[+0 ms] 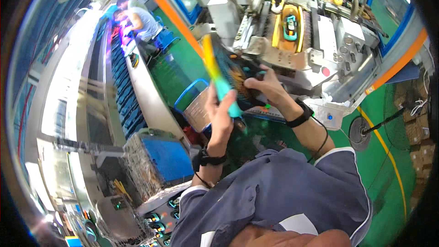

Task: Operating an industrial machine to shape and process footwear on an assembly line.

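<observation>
A sneaker (225, 66) with a dark patterned upper and a yellow-to-teal sole is held up between my hands, tilted on its side and slightly blurred. My left hand (220, 118) grips the sole at its lower end. On the other side, my right hand (270, 88) closes on the dark upper near the shoe's opening; some of its fingers are hidden behind the shoe. Beyond my hands stands a machine (280, 57) with a tan bed between yellow bars. A teal, black and orange piece (290, 27) sits in that bed.
A slatted conveyor (129, 105) runs along the left, with co-workers (142, 24) near a blue stool (168, 40) at its far end. A blue-topped box (168, 158) stands at my left. Orange frame posts (171, 11) flank the machine. A fan base (360, 134) is at right.
</observation>
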The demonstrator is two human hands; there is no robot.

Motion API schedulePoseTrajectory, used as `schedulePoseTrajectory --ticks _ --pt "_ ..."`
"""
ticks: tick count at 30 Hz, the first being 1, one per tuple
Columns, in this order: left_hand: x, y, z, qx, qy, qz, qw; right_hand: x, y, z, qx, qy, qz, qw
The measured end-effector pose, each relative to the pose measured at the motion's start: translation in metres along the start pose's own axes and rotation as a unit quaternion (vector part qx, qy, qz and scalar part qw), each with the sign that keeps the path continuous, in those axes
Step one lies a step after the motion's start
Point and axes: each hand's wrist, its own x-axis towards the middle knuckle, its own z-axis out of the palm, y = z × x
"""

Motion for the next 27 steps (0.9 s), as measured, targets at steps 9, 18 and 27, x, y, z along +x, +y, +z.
schedulePoseTrajectory --ticks 9,18,27 --pt "0.159 -0.121 0.160 0.191 -0.202 -0.084 0.957 -0.031 -0.032 -0.215 -0.079 0.369 -0.060 0.924" --pt "0.358 -0.331 0.248 0.388 -0.124 -0.075 0.910 -0.048 -0.063 -0.271 -0.242 0.506 -0.100 0.822" --pt "0.369 -0.332 0.215 -0.095 -0.098 -0.287 0.948 0.085 -0.085 -0.372 -0.409 0.482 0.052 0.773"
